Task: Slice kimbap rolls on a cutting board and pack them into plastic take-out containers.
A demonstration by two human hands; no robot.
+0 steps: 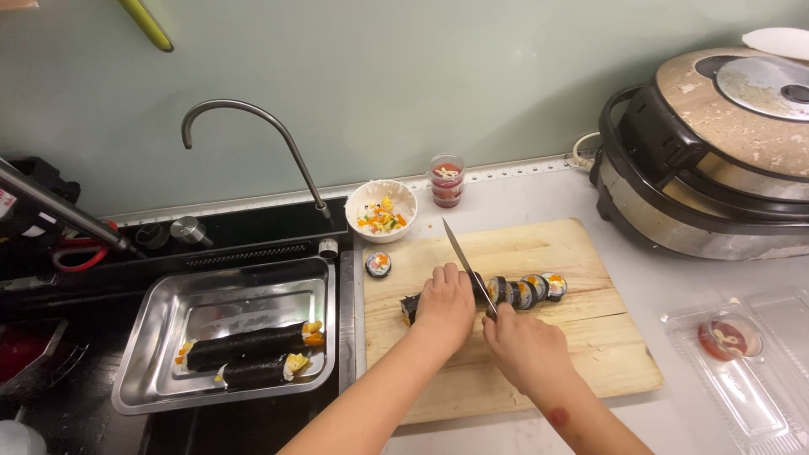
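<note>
Sink-side steel tray (pixel 152 337) holds two uncut seaweed rolls (pixel 249 345); white bowl (pixel 404 221) holds scraps.

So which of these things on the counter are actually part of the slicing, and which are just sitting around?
In use:
left hand pressing on the seaweed roll
right hand gripping the knife
cut slices
wooden cutting board
steel tray with two uncut rolls

Lying about:
white bowl of scraps
small sauce cups
rice cooker
red scissors
clear plastic container
</note>
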